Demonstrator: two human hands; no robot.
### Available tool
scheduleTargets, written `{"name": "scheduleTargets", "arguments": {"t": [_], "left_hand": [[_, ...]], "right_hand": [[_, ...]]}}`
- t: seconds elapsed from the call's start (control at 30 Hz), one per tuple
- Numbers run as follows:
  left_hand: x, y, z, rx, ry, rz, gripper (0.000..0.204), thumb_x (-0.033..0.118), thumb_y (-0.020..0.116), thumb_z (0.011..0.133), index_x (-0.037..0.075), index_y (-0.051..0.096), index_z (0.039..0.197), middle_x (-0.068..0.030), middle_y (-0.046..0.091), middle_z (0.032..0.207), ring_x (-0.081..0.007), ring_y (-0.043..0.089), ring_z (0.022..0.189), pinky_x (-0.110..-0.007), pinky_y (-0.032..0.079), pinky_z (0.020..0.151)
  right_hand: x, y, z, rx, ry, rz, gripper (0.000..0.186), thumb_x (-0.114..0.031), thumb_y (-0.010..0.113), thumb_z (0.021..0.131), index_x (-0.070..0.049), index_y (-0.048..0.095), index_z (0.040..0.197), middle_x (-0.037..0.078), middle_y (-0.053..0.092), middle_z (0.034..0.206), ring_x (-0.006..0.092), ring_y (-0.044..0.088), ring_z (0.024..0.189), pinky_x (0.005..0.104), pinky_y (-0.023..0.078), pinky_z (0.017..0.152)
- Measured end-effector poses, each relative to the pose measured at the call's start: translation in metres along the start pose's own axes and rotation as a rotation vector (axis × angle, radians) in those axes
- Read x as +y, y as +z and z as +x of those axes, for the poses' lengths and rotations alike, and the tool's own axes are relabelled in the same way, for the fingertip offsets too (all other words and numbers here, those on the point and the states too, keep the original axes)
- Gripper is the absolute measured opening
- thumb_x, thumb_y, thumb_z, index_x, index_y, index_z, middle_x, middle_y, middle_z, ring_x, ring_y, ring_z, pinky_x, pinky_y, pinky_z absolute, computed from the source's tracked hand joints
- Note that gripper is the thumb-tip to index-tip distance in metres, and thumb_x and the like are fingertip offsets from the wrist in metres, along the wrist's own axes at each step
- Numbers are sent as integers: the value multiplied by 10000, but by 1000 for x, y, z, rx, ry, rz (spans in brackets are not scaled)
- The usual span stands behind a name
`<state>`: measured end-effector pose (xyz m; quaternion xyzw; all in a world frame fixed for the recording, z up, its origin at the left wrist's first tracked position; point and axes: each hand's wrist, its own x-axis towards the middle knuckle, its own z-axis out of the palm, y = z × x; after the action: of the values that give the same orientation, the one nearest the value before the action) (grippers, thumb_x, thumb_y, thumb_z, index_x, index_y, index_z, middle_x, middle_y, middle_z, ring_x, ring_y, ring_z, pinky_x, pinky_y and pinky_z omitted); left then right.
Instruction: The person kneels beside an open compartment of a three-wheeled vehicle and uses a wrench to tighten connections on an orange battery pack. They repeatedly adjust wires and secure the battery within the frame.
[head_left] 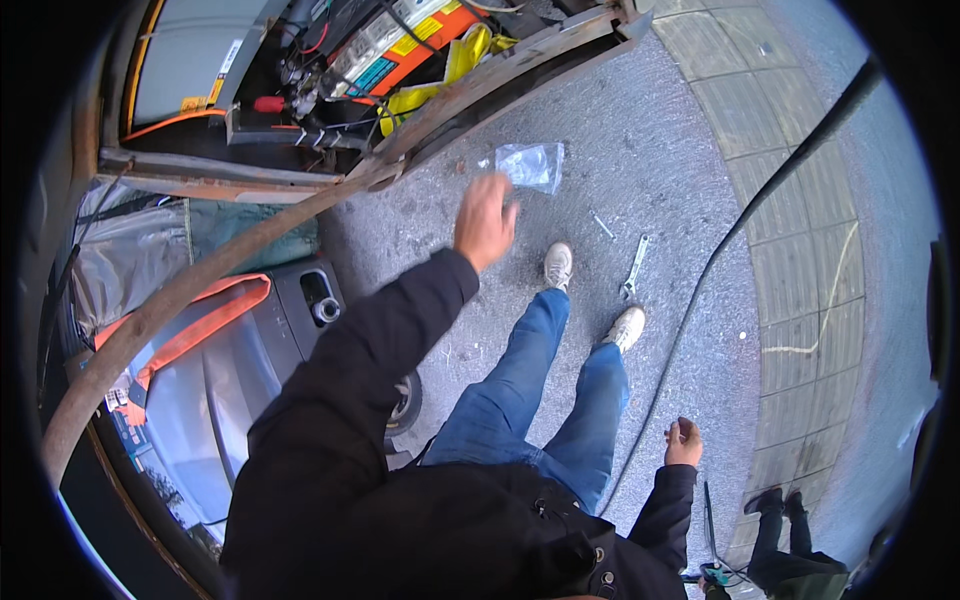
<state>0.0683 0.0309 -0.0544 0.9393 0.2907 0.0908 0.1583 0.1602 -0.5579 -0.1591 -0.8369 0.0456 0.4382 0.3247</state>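
Reaching forward, my left hand (484, 222) is raised with slightly bent fingers and thumb apart, holding nothing visible; it appears just short of a clear plastic bag (530, 166) on the pavement. Above left is an open vehicle compartment (255, 179) with an orange-and-white battery (415, 60), cables and a yellow strap (465, 55). My right hand (683, 443) hangs low at the right, fingers curled; whatever they may hold is too small to make out. An adjustable wrench (635, 268) and a small metal piece (603, 225) lie near my feet.
A long curved brown bar (160, 310) crosses the left, over a grey wheeled machine (220, 390) with an orange strap. A black cable (720, 245) runs across the pavement. Another person's legs (782, 540) show at lower right on the paved strip (795, 390).
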Motion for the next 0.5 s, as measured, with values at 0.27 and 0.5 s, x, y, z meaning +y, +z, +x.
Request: {"name": "scheduleTargets", "arguments": {"t": [0.27,0.5], "left_hand": [[-49,-42,-211,-144,-626,-90,212,214,764,898,13,701,876,-173,714,847,-378,697,823,-443,538,735],[-141,-51,-158,-70,-588,-102,201,179,711,964,-16,710,1010,-155,742,905,-338,731,870,-402,557,806]], "right_hand": [[-18,16,33,-24,-129,-261,251,-156,725,933,2,688,1124,163,761,963,242,763,805,358,601,744],[-158,60,83,54,-389,-271,242,-151,704,948,28,670,1108,198,748,984,285,767,795,361,606,711]]}}
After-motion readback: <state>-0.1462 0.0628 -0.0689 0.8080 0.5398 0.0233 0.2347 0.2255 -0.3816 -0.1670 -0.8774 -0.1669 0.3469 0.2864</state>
